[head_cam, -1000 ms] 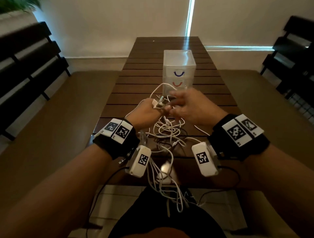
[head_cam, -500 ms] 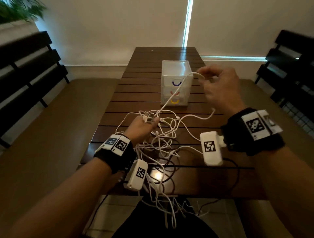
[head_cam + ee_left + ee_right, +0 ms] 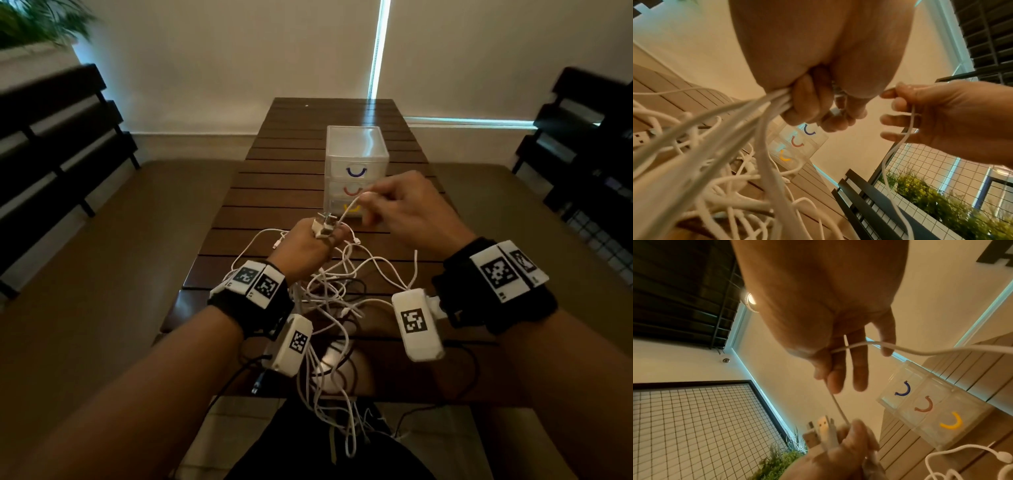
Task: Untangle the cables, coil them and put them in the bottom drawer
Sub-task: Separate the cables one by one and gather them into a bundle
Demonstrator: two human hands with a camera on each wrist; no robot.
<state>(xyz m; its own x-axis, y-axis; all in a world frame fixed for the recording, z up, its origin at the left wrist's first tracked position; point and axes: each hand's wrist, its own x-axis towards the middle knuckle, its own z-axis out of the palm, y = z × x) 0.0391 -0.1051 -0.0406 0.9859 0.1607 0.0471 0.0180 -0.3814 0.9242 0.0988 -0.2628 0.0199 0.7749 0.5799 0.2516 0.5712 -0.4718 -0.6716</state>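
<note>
A tangle of white cables (image 3: 337, 291) lies on the wooden table (image 3: 284, 192) and hangs over its near edge. My left hand (image 3: 308, 248) grips a bundle of cables (image 3: 764, 107) with their USB plugs (image 3: 325, 226) sticking up above the fist; the plugs (image 3: 822, 430) show in the right wrist view too. My right hand (image 3: 404, 209) pinches one white cable (image 3: 838, 405) between thumb and forefinger just right of the plugs, and it runs taut down to the left fist. The clear drawer unit (image 3: 356, 161) stands behind, with a yellow-handled bottom drawer (image 3: 951, 423) closed.
Dark slatted benches stand at the left (image 3: 51, 137) and right (image 3: 589, 144) of the table. A white power strip (image 3: 639, 138) lies among the cables. A planter with green plants (image 3: 941, 199) sits beside a wire grid panel.
My right hand, which had pulled a cable up and out to the right, has come back down close to the left hand. The left hand has lifted slightly with the plugs.
</note>
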